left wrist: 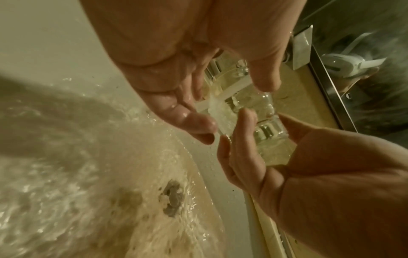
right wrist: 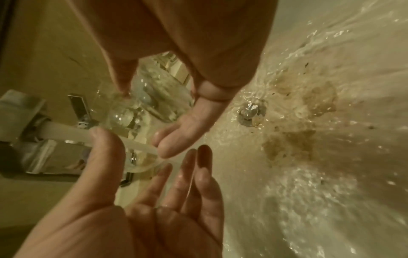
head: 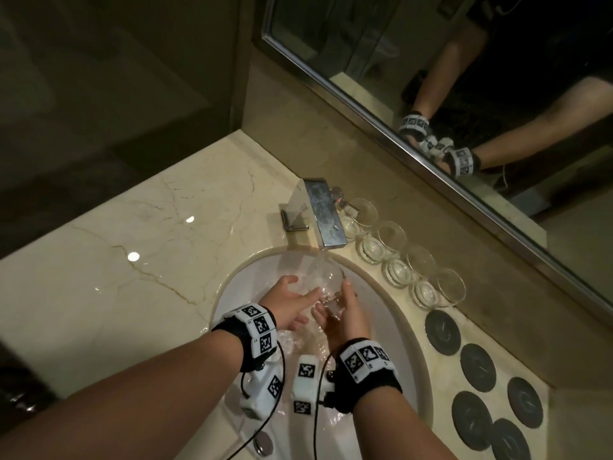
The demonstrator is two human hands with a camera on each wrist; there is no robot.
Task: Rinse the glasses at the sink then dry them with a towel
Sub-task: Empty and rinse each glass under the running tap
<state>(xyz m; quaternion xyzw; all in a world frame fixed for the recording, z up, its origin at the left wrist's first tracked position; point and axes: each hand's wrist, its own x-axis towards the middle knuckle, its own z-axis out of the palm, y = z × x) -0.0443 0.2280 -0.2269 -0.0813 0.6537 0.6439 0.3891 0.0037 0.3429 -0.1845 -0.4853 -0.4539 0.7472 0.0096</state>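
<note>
A clear glass [head: 326, 280] is held tilted in the stream from the tap [head: 323, 214], over the white sink [head: 391, 313]. My right hand [head: 338, 300] grips it from the right, thumb and curled fingers round its body [left wrist: 264, 136]. My left hand [head: 298, 290] lies against its left side. That hand's thumb rests at the glass rim [right wrist: 141, 167] and its wet fingers [right wrist: 198, 174] stretch straight beneath. Water runs over both hands and the glass [right wrist: 141, 104].
Several clear glasses [head: 388, 240] stand in a row on the marble counter right of the tap, below the mirror [head: 431, 78]. Dark round coasters [head: 442, 332] lie further right. Water swirls round the drain [left wrist: 173, 197]. Bare counter [head: 132, 244] spreads to the left.
</note>
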